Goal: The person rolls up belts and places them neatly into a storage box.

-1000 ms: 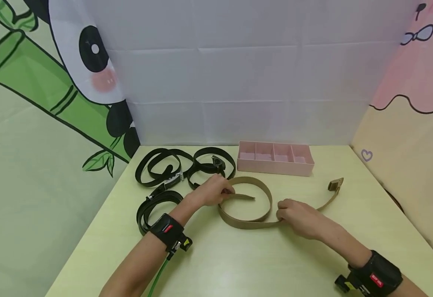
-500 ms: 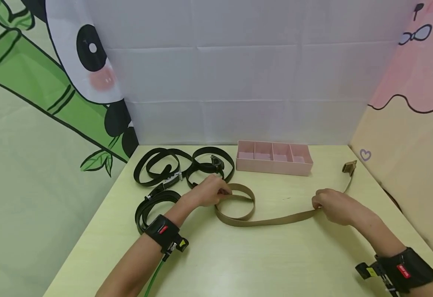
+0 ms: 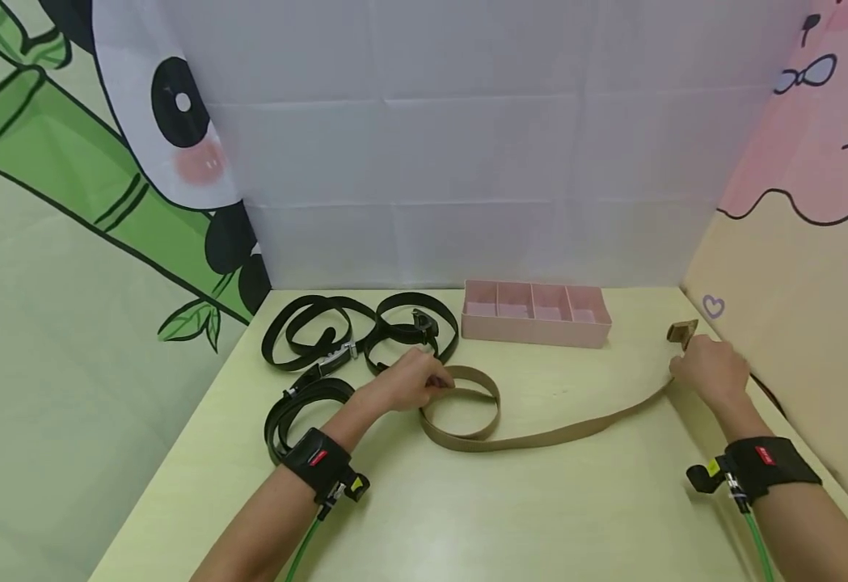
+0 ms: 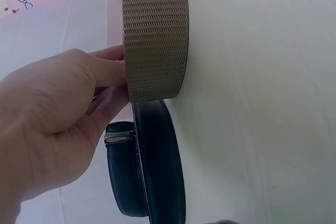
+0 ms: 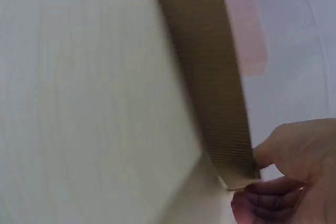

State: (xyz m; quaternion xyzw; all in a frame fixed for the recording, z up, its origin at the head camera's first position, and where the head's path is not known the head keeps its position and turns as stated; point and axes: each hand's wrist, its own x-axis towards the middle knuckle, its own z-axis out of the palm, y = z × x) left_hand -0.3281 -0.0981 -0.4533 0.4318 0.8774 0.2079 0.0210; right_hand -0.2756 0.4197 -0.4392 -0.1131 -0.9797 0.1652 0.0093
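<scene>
Basically, tan webbing belt (image 3: 547, 437) is on near side of pink tray (image 3: 533, 331), buckle (image 3: 682, 331) off tray's R end. Prob. light, bendy, not fragile; weave (image 4: 156, 40) likely grippy. L hand (image 3: 407, 380) pinches coil (image 3: 463, 444), R hand (image 3: 713, 372) pinches it nr buckle; edge pinch best, imo.

Both arms (image 3: 252, 525) stretch forward, spread apart; the left hand (image 3: 407, 380) pinches, and the right hand (image 3: 711, 372), fingertips half hidden, seems to pinch too.
</scene>
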